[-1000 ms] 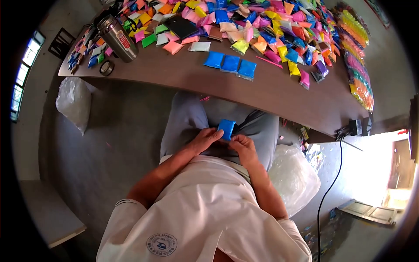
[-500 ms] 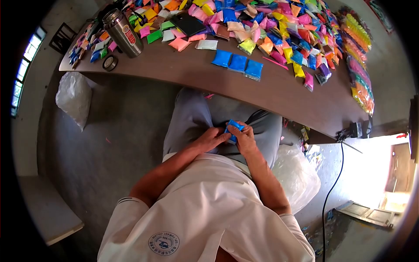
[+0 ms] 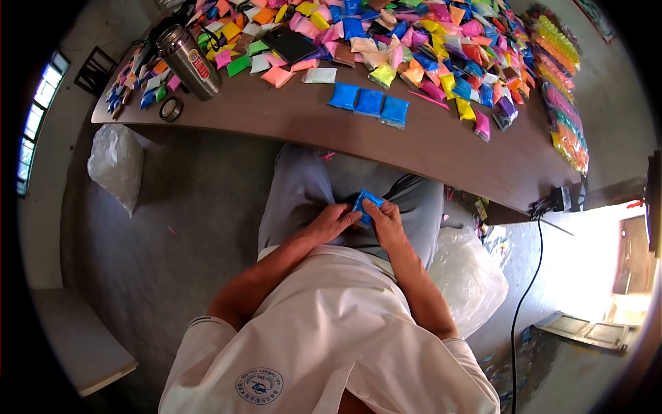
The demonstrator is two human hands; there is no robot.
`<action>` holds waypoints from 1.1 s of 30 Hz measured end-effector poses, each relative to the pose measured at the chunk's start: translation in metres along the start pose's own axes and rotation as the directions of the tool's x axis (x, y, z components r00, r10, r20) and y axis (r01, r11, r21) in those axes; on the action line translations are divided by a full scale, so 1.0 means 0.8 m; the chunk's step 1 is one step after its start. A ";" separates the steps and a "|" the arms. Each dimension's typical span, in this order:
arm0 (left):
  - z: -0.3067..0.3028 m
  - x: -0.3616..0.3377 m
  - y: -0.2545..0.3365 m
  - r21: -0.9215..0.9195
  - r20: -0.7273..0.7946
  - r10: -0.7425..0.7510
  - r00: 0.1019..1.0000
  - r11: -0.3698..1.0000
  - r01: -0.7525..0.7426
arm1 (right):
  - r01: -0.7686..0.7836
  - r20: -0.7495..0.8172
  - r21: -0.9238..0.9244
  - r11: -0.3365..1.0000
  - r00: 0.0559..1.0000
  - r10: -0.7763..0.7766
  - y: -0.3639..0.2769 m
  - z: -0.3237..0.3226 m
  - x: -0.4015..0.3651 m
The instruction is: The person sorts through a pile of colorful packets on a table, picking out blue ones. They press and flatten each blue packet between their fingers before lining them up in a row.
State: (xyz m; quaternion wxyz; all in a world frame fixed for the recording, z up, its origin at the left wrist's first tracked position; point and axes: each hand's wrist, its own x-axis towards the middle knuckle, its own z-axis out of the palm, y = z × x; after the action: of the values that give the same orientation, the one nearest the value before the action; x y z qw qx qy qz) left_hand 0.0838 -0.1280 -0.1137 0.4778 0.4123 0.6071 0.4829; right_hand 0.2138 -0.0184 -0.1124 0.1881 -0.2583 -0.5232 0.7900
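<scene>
Above my lap, a small blue packet (image 3: 365, 203) is held between both hands. My left hand (image 3: 334, 222) grips its lower left side with the fingers closed. On the other side, my right hand (image 3: 387, 222) pinches it with the thumb lying across its front. What is inside the packet cannot be made out. On the table ahead, three blue packets (image 3: 369, 102) lie side by side in a row near the front edge. Behind them spreads a large heap of small packets (image 3: 441, 41) in many colours.
A steel flask (image 3: 189, 62) stands at the table's left, its lid (image 3: 171, 109) beside it. A black flat object (image 3: 289, 43) rests on the heap. Bundled colourful packs (image 3: 560, 90) lie at the right. Clear plastic bags stand on the floor, and a black cable (image 3: 527, 297) hangs down.
My fingers have shifted slightly on the blue packet, and more of its face shows between my hands. The view has tilted a little.
</scene>
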 end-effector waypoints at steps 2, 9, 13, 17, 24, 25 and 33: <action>-0.001 0.000 0.000 0.008 -0.001 0.005 1.000 1.000 -0.005 | 0.045 -0.044 -0.015 0.999 0.998 -0.046 0.005 0.000 0.004; -0.002 0.002 -0.010 -0.048 -0.028 -0.010 1.000 0.999 0.008 | -0.133 0.031 0.045 0.990 0.991 0.131 -0.002 -0.009 -0.004; -0.004 0.007 -0.022 0.015 0.006 -0.078 0.997 0.997 0.078 | -0.060 0.037 0.016 0.998 0.998 0.059 -0.014 0.003 -0.008; 0.002 0.004 -0.007 -0.014 -0.047 -0.045 0.998 0.999 0.044 | 0.020 0.097 0.060 0.998 0.995 -0.025 0.004 -0.010 0.001; -0.004 0.004 -0.008 0.034 -0.028 -0.061 0.998 0.997 0.062 | 0.017 -0.030 0.075 0.997 0.999 -0.015 -0.005 0.006 0.001; -0.004 0.004 -0.006 0.036 -0.025 -0.057 0.998 0.998 0.058 | 0.009 -0.016 0.067 0.998 1.000 -0.008 -0.007 0.005 0.001; -0.004 0.004 -0.015 0.035 -0.003 -0.062 0.998 0.997 0.062 | -0.038 0.030 0.180 0.983 0.999 0.033 0.001 0.002 0.008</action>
State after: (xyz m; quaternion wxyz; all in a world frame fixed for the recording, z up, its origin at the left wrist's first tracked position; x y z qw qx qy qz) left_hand 0.0797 -0.1276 -0.1257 0.4844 0.4011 0.6286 0.4575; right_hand 0.2081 -0.0161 -0.1139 0.1896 -0.2389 -0.4472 0.8408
